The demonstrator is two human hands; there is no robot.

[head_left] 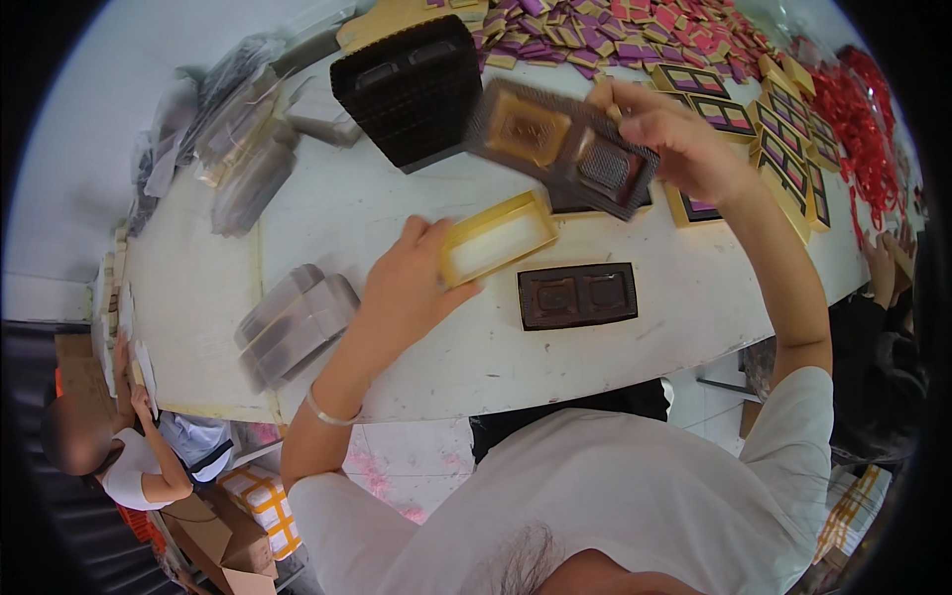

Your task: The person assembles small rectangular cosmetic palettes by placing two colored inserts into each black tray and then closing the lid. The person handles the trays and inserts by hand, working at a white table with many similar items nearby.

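Left hand [405, 288] grips gold box [496, 238]; right hand [674, 139] grips brown tray [560, 147]

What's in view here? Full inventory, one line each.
Gold box: one, gold rim, pale inside, left hand grips it.
Brown tray: one, two-pocket plastic, raised in right hand.
Second brown tray: one, flat on table, near edge.
Tray stack: one, dark brown, far centre.
Filled boxes: many, gold with purple and pink, far right.
Wrapped pieces: heap, purple, pink, gold, top.
Red ribbons: pile, far right.
Clear lids: several stacks, left side.
Table: one, white.
Other person: lower left.
Left hand; right hand.
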